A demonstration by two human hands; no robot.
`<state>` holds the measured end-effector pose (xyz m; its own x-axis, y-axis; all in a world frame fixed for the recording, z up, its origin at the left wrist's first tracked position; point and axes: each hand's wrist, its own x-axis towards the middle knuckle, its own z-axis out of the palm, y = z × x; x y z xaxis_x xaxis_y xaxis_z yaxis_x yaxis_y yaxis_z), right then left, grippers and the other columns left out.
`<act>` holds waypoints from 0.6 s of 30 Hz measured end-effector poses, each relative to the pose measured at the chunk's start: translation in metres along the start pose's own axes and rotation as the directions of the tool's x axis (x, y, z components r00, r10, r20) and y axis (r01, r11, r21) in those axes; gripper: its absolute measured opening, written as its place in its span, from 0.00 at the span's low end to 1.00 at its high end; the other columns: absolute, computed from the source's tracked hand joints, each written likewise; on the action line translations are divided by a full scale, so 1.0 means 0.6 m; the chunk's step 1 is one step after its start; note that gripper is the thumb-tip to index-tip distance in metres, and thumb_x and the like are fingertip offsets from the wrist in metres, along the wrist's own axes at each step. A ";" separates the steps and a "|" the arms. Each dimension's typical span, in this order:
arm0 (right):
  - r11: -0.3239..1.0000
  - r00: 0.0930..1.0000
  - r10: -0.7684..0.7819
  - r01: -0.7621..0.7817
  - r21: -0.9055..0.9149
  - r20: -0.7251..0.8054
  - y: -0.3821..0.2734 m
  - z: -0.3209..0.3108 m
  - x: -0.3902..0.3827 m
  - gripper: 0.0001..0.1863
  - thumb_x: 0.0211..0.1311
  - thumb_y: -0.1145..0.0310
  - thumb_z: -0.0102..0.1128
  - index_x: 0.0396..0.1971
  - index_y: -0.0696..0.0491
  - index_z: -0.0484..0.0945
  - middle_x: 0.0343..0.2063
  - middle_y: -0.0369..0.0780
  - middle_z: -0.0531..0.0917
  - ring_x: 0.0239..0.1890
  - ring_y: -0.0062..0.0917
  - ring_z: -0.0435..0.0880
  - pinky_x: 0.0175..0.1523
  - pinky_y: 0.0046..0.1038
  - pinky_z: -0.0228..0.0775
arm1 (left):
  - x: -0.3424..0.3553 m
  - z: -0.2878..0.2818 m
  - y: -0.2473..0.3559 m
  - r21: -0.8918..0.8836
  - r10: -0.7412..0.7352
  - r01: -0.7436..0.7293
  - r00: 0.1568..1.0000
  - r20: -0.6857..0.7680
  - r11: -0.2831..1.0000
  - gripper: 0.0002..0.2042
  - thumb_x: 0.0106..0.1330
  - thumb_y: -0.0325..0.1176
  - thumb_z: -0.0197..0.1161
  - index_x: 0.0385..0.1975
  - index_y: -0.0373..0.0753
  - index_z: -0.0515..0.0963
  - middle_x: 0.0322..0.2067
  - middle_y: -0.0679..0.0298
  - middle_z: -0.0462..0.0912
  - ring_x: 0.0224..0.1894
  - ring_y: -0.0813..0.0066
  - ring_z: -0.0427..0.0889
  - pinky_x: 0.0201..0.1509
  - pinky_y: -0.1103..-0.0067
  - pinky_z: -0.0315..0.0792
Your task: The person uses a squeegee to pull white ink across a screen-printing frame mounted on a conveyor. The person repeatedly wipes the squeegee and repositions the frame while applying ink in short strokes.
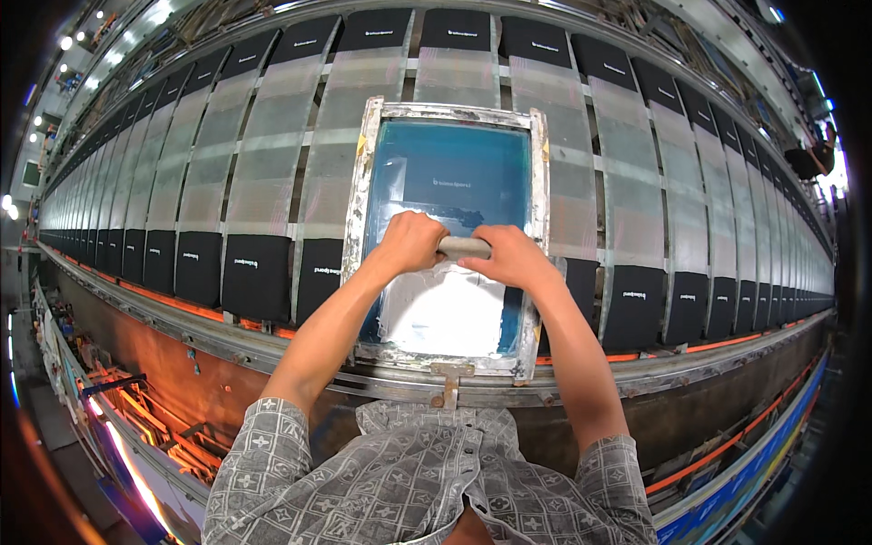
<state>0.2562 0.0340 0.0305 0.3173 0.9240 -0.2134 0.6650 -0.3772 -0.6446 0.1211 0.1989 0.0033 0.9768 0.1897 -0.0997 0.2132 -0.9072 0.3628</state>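
Both my hands are closed around the pale grey handle of a squeegee, held crosswise over a screen-printing frame. My left hand grips the handle's left part, and my right hand wraps its right end. The screen frame has a worn, ink-stained whitish rim and blue mesh with small light lettering in its upper half. White ink covers much of the mesh on the near side of my hands. The squeegee's blade is hidden beneath my hands.
Long flat pallets line both sides in a row, with black fabric pieces bearing white print at their near and far ends. A metal rail runs along the near edge. Orange-lit bars lie lower left. Another person is far right.
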 end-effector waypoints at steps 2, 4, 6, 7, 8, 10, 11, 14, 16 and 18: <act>0.995 0.997 0.066 -0.063 -0.076 0.048 0.007 0.021 0.025 0.17 0.48 0.58 0.71 0.33 0.54 0.82 0.29 0.48 0.83 0.35 0.44 0.82 0.43 0.40 0.74 | 0.007 0.006 -0.007 -0.007 -0.013 0.013 1.000 -0.008 1.000 0.08 0.43 0.38 0.72 0.20 0.45 0.82 0.17 0.58 0.79 0.23 0.53 0.80 0.28 0.63 0.73; 0.990 0.997 0.065 -0.059 -0.127 0.043 0.020 0.033 0.036 0.15 0.47 0.59 0.71 0.31 0.54 0.81 0.26 0.46 0.83 0.32 0.45 0.83 0.42 0.40 0.73 | 0.012 0.013 -0.010 -0.001 -0.012 0.012 1.000 -0.028 1.000 0.08 0.42 0.38 0.73 0.19 0.45 0.82 0.16 0.58 0.79 0.23 0.53 0.80 0.28 0.64 0.72; 0.990 1.000 -0.001 0.001 -0.139 -0.005 0.031 0.047 0.034 0.14 0.47 0.60 0.71 0.28 0.53 0.81 0.23 0.45 0.83 0.30 0.44 0.82 0.41 0.41 0.73 | 0.007 0.018 -0.009 0.019 0.001 0.000 0.999 -0.043 1.000 0.08 0.43 0.38 0.73 0.19 0.45 0.81 0.16 0.58 0.79 0.23 0.54 0.80 0.28 0.64 0.72; 0.988 0.999 -0.045 0.041 -0.148 -0.026 0.036 0.057 0.028 0.13 0.47 0.60 0.71 0.27 0.53 0.81 0.22 0.45 0.83 0.29 0.44 0.82 0.40 0.41 0.72 | -0.001 0.024 -0.007 0.012 -0.002 0.002 0.999 -0.048 1.000 0.08 0.43 0.39 0.73 0.19 0.45 0.81 0.16 0.58 0.79 0.23 0.54 0.79 0.29 0.64 0.72; 0.984 0.995 -0.077 0.066 -0.164 -0.056 0.043 0.063 0.014 0.13 0.46 0.60 0.70 0.26 0.53 0.81 0.21 0.45 0.82 0.28 0.43 0.82 0.39 0.41 0.72 | -0.006 0.031 0.003 0.003 0.012 -0.012 0.998 -0.054 1.000 0.08 0.43 0.39 0.73 0.19 0.45 0.81 0.16 0.58 0.79 0.23 0.54 0.79 0.29 0.64 0.72; 0.973 0.988 -0.135 0.118 -0.200 -0.076 0.034 0.088 -0.030 0.10 0.47 0.62 0.69 0.24 0.51 0.80 0.17 0.43 0.80 0.24 0.40 0.81 0.35 0.41 0.70 | -0.046 0.041 0.030 -0.025 -0.034 0.035 0.998 0.046 0.999 0.06 0.46 0.37 0.71 0.20 0.46 0.82 0.19 0.58 0.81 0.26 0.54 0.81 0.35 0.64 0.74; 0.964 0.980 -0.188 0.173 -0.199 -0.060 0.026 0.107 -0.058 0.08 0.47 0.63 0.68 0.22 0.51 0.79 0.15 0.42 0.79 0.23 0.39 0.81 0.34 0.40 0.70 | -0.087 0.044 0.050 -0.026 -0.028 0.028 1.000 -0.003 0.999 0.03 0.47 0.35 0.69 0.19 0.46 0.81 0.18 0.60 0.80 0.25 0.58 0.80 0.37 0.66 0.72; 0.961 0.973 -0.230 0.225 -0.158 -0.010 -0.010 0.142 -0.139 0.08 0.47 0.65 0.68 0.22 0.51 0.78 0.15 0.41 0.79 0.22 0.38 0.80 0.34 0.39 0.71 | -0.180 0.072 0.088 -0.036 -0.011 0.011 1.000 0.022 0.999 0.05 0.45 0.36 0.71 0.20 0.48 0.82 0.18 0.64 0.80 0.25 0.62 0.81 0.36 0.69 0.71; 0.965 0.976 -0.218 0.217 -0.146 0.011 -0.011 0.135 -0.140 0.09 0.47 0.64 0.69 0.22 0.51 0.78 0.15 0.41 0.79 0.22 0.38 0.80 0.34 0.39 0.70 | -0.174 0.060 0.088 -0.045 -0.026 0.032 0.993 0.113 0.999 0.04 0.46 0.35 0.70 0.19 0.47 0.81 0.18 0.63 0.80 0.25 0.61 0.81 0.38 0.69 0.71; 0.968 0.984 -0.174 0.177 -0.179 0.034 -0.007 0.118 -0.120 0.10 0.47 0.62 0.69 0.23 0.50 0.79 0.15 0.41 0.79 0.23 0.38 0.81 0.35 0.39 0.71 | -0.146 0.041 0.080 -0.051 -0.022 0.029 0.991 0.135 0.998 0.05 0.46 0.37 0.70 0.19 0.47 0.82 0.18 0.63 0.81 0.26 0.60 0.81 0.39 0.69 0.71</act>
<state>0.1827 -0.0262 -0.0034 0.1737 0.9771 -0.1230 0.8208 -0.2126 -0.5301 0.0454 0.1297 0.0065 0.9600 0.1572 -0.2317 0.2423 -0.8811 0.4062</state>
